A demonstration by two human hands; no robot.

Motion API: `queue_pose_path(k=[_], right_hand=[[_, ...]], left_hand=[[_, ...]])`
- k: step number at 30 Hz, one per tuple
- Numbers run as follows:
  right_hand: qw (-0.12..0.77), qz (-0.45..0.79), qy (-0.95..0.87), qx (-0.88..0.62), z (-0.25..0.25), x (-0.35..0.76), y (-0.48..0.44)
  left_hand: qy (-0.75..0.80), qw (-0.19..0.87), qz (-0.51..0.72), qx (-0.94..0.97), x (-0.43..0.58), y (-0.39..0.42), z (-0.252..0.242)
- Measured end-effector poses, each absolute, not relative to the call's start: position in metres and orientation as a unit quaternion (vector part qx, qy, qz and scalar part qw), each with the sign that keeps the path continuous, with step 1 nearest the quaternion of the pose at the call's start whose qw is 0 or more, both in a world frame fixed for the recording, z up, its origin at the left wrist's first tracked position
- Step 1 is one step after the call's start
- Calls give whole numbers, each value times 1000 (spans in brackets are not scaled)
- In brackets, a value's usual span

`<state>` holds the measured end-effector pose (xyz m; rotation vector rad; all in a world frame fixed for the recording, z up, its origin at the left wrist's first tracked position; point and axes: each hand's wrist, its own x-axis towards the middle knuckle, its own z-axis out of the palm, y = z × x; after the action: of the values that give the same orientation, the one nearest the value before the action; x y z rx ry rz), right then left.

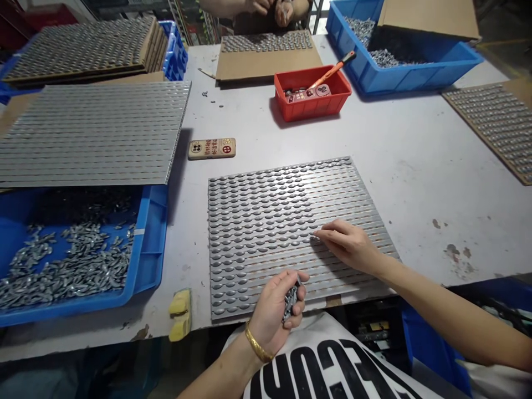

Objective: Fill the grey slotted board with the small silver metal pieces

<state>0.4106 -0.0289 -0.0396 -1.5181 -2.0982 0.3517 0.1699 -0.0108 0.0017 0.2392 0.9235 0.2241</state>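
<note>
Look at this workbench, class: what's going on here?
A person works at a grey table. Their left hand grips a bunch of small grey metal pieces, while their right hand rests its fingertips on a slatted board lined with rows of similar pieces. A blue crate of loose pieces sits to the left of the board, and a co-worker's hands are at the far side of the table.

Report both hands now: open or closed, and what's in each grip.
Left hand: closed, holding a bunch of grey metal pieces.
Right hand: open, fingertips on the slatted rack of metal pieces, nothing held.
</note>
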Motion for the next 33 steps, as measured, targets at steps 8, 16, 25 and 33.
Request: queue_pose_path(k=[8,16,25,33], right_hand=[[178,130,-806,-550,-36,415,-17],[188,145,-799,-552,-39,419,-17],[333,300,-718,-532,0,372,-33],[327,523,-623,-481,15,306,-47]], left_hand=[[441,884,113,109,168,-13,0],[449,876,121,130,165,-13,1],[461,856,147,184,158,-14,7],[467,847,130,218,127,-23,0]])
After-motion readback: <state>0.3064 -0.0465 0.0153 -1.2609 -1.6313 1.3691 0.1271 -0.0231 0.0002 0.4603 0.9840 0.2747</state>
